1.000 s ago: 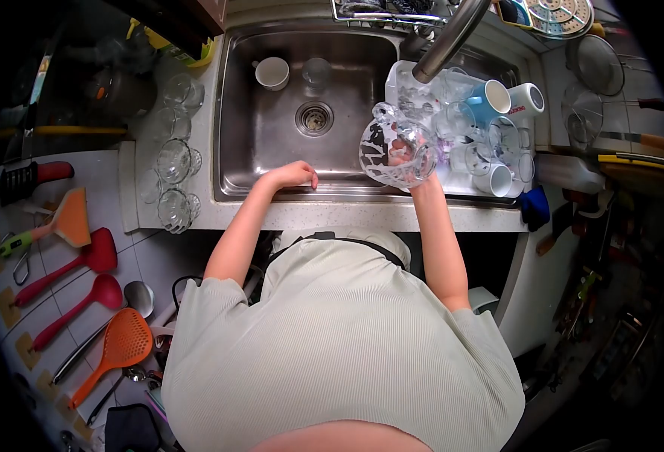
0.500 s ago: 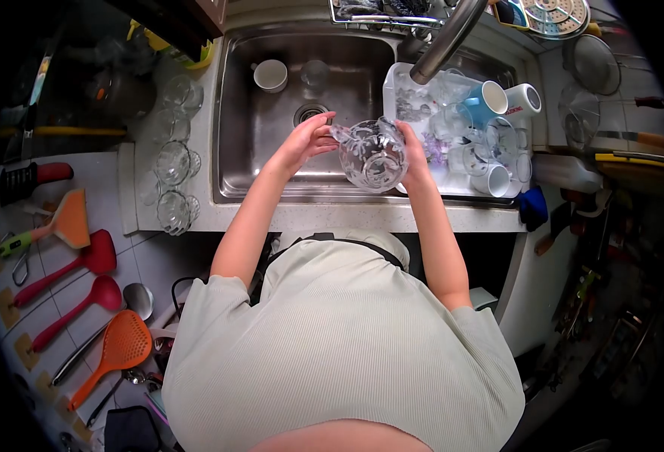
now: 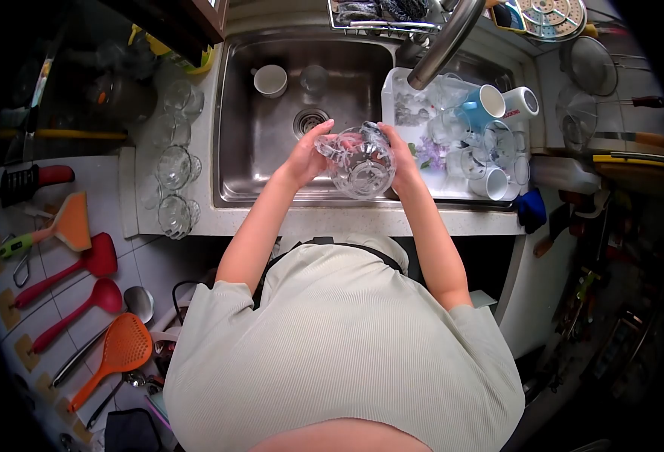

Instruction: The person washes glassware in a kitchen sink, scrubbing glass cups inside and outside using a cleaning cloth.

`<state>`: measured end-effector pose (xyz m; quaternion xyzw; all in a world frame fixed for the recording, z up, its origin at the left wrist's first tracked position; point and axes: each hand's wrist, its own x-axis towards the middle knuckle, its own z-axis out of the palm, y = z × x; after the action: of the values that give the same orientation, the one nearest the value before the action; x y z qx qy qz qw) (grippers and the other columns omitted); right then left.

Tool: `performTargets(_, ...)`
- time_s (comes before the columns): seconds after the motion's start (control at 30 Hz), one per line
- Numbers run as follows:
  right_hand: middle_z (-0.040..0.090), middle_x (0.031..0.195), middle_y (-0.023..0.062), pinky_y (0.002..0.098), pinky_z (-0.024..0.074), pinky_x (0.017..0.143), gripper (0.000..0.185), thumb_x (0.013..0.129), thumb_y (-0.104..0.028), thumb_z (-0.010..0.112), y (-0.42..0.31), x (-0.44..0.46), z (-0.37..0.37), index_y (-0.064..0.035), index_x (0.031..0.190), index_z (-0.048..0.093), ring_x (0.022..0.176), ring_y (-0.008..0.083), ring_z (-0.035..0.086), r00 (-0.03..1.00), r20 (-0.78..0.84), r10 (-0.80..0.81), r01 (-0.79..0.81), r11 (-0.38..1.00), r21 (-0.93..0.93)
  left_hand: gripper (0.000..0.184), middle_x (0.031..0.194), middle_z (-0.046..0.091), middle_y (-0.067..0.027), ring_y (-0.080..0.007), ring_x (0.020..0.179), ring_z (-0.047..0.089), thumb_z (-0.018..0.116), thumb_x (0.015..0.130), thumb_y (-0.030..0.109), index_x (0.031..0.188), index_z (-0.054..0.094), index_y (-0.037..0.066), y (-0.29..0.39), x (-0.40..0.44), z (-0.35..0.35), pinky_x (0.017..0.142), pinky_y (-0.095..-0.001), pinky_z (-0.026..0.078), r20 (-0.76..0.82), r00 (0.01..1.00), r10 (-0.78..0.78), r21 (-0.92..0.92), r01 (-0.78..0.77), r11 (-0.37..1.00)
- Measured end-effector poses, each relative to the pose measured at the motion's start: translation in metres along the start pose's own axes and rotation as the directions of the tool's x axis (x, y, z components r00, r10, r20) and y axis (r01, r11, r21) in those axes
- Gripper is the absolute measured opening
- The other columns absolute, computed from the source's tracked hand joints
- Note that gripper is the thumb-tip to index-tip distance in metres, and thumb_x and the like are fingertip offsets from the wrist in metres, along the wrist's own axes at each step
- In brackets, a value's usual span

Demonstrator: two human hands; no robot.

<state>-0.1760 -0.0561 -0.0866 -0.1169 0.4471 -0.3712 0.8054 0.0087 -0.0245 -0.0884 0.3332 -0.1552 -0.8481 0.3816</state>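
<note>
Over the front edge of the sink I hold a clear glass pitcher (image 3: 363, 169), tilted so that its round base faces me. My right hand (image 3: 401, 157) is wrapped round its right side. On the left, my left hand (image 3: 307, 157) has its fingers against the projecting part of the glass, which may be the spout or the handle. Some fingers of both hands are hidden behind the pitcher or seen through it. Below in the steel sink (image 3: 260, 166) are a white mug (image 3: 270, 80) and a clear glass (image 3: 314, 79), both beyond my hands.
A white tray (image 3: 400, 90) at right holds several glasses, a blue mug (image 3: 485, 105) and white cups. The faucet (image 3: 445, 47) reaches over it. Several glass mugs (image 3: 174, 167) line the left counter. Utensils, including an orange skimmer (image 3: 127, 339), are at far left.
My left hand has closed in from beside the pitcher to touch it. The pitcher and my right hand have shifted slightly left, and the pitcher has turned a little.
</note>
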Motion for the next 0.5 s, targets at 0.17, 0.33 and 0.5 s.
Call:
performTargets(0.17, 0.061, 0.077, 0.0078, 0.0283, 0.0488, 0.057, 0.025, 0.086, -0.022, 0.051, 0.001, 0.001, 0.010, 0.0018, 0.086, 0.058, 0.065, 0.0153, 0.059, 0.992, 0.011, -0.126, 0.126, 0.992, -0.010, 0.062, 0.104, 0.058, -0.0119, -0.0234, 0.098, 0.054, 0.051, 0.078, 0.049, 0.109, 0.052, -0.004, -0.002, -0.007, 0.011, 0.087, -0.0351, 0.041, 0.084, 0.995, 0.060, -0.343, -0.028, 0.939)
performTargets(0.33, 0.060, 0.078, 0.0074, 0.0290, 0.0488, 0.060, 0.027, 0.087, -0.023, 0.049, 0.005, 0.001, 0.018, 0.0022, 0.088, 0.057, 0.066, 0.0152, 0.058, 0.987, -0.008, -0.159, 0.159, 0.987, 0.039, 0.074, 0.112, 0.054, -0.0125, -0.0215, 0.103, 0.051, 0.059, 0.070, 0.050, 0.119, 0.044, -0.004, -0.007, -0.009, 0.013, 0.089, -0.0360, 0.040, 0.028, 0.971, 0.239, -0.149, -0.233, 0.961)
performTargets(0.5, 0.058, 0.098, 0.0063, 0.0276, 0.0430, 0.081, 0.031, 0.087, -0.025, 0.044, 0.002, -0.001, 0.022, -0.0016, 0.105, 0.054, 0.088, 0.0139, 0.055, 0.940, 0.126, -0.316, 0.337, 0.917, -0.214, 0.071, 0.110, 0.055, -0.0106, -0.0205, 0.099, 0.054, 0.058, 0.068, 0.045, 0.119, 0.045, -0.003, -0.010, -0.008, 0.009, 0.089, -0.0350, 0.042, -0.089, 0.949, 0.301, -0.094, -0.309, 0.946)
